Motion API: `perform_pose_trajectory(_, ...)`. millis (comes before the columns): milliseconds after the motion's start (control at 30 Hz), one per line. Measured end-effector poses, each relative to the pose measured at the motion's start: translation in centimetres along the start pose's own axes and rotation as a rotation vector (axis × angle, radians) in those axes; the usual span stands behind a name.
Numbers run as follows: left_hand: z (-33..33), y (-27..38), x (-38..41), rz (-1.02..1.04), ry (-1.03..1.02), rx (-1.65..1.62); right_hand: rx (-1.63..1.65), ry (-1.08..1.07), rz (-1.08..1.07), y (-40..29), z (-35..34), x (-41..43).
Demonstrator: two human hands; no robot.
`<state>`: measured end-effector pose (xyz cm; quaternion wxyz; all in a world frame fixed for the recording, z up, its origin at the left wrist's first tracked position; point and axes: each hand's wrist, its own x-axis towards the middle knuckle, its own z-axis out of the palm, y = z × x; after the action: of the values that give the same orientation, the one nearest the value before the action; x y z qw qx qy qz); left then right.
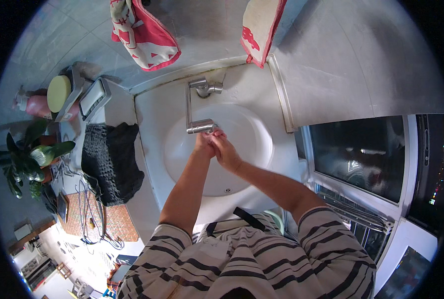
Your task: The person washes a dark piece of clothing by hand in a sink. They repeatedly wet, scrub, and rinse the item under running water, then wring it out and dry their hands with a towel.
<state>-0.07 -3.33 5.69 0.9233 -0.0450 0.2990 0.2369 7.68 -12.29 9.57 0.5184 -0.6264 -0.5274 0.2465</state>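
My left hand and my right hand are pressed together over a white oval washbasin, right under the spout end of a swivelling metal faucet. The fingers overlap near the outlet, and no object shows between them. How far each hand is closed is hard to tell, since the palms face each other and the spout covers part of the fingertips. The faucet's base stands at the back of the basin.
Left of the basin, a ledge holds a dark textured cloth, a bar of soap in a dish, a pink pump bottle and potted plants. Two red-and-white towels hang at the back. A window is at the right.
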Motion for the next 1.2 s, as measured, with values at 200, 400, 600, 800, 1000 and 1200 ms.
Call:
perform_pose_trajectory(200, 1.3, -2.3, 0.4, 0.012, 0.163, 0.093, -0.433, -0.123, 0.383, 9.5, 4.9, 1.8)
perform_pose_trajectory(400, 5.1, -4.3, -4.0, 0.087, -0.186, -0.294, 0.083, -0.151, 0.894, 2.1, 4.1, 6.4)
perform_pose_trajectory(600, 2.7, -4.4, -3.2, 0.118, 0.251, -0.207, -0.024, -0.175, 0.766, 1.9, 4.6, 6.8)
perform_pose_trajectory(800, 3.7, -7.3, -5.1, 0.122, 0.388, 0.547, -0.211, -0.085, 0.447, 6.2, 5.4, 4.8)
perform_pose_trajectory(1000, 0.5, -5.4, -1.7, 0.074, 0.532, 1.168, -0.490, -0.302, 0.735, 10.0, 2.2, 5.4)
perform_pose_trajectory(1200, -3.6, -1.1, 2.9, 0.136, -0.117, 0.081, 1.596, -0.109, 0.977, 11.3, 2.9, 2.5)
